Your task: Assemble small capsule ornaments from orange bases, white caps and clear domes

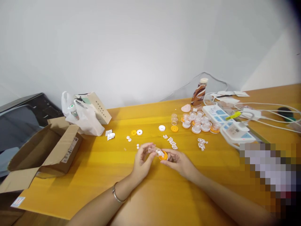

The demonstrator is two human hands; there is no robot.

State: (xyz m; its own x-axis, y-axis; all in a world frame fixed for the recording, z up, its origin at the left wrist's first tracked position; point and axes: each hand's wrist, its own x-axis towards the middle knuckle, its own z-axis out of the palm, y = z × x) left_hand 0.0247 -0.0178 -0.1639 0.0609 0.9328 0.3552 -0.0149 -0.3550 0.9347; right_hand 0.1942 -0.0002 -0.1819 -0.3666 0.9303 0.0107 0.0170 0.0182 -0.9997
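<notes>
My left hand (142, 160) pinches a small clear plastic cup (153, 149), tilted toward the right. In my right hand (180, 161), the fingers grip a round orange base (164, 156). The cup's mouth meets or nearly meets the base, where a whitish part (160, 153) shows; I cannot tell whether they are joined. Beyond my hands lie white openwork pieces (172, 142), a white disc (162, 128), an orange disc (174, 129) and a stack of clear cups (174, 119). Small white round bits (137, 146) lie near my left hand.
Several clear-topped round units (197, 121) cluster at right, beside a power strip (223, 117) with cables. A brown bottle (198, 92) stands behind them. On the left are an open cardboard box (68, 150), a white plastic bag (88, 121) and crumpled foil (110, 136).
</notes>
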